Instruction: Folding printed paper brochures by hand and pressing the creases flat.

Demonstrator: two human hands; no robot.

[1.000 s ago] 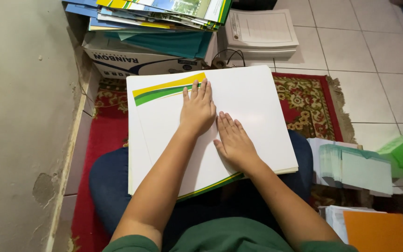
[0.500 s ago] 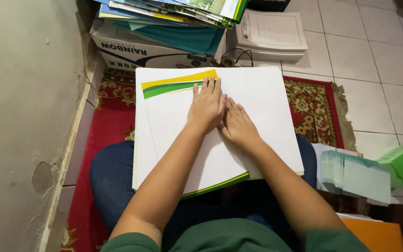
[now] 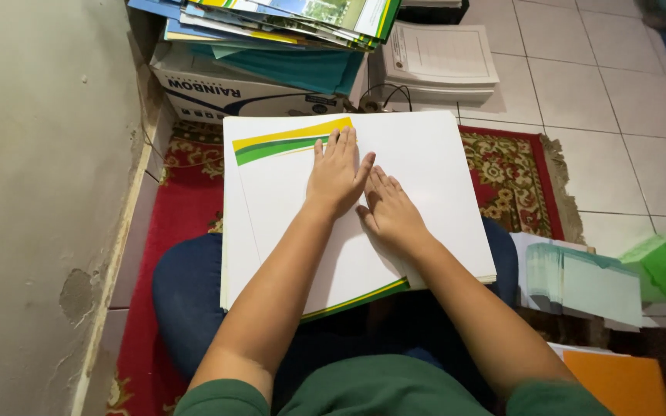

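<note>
A stack of large white sheets [image 3: 425, 166] with a yellow and green band at the top left lies across my lap. My left hand [image 3: 338, 171] rests flat on the upper middle of the top sheet, fingers together and pointing away from me. My right hand [image 3: 389, 212] lies flat beside it, slightly nearer to me, its fingertips touching the left hand's edge. Both palms press down on the paper and neither hand grips anything. A green and yellow edge [image 3: 356, 299] of a lower sheet shows along the near side of the stack.
A cardboard box [image 3: 225, 88] topped with colourful folders [image 3: 271, 19] stands ahead, with a pile of printed white papers [image 3: 441, 58] to its right. A red patterned rug [image 3: 514, 177] covers the floor. Pale green paper bundles [image 3: 580, 281] and an orange folder [image 3: 618, 381] lie at right; a wall [image 3: 40, 192] is at left.
My right hand has slid up and leftward across the sheet until it meets my left hand. The left hand has stayed almost where it was.
</note>
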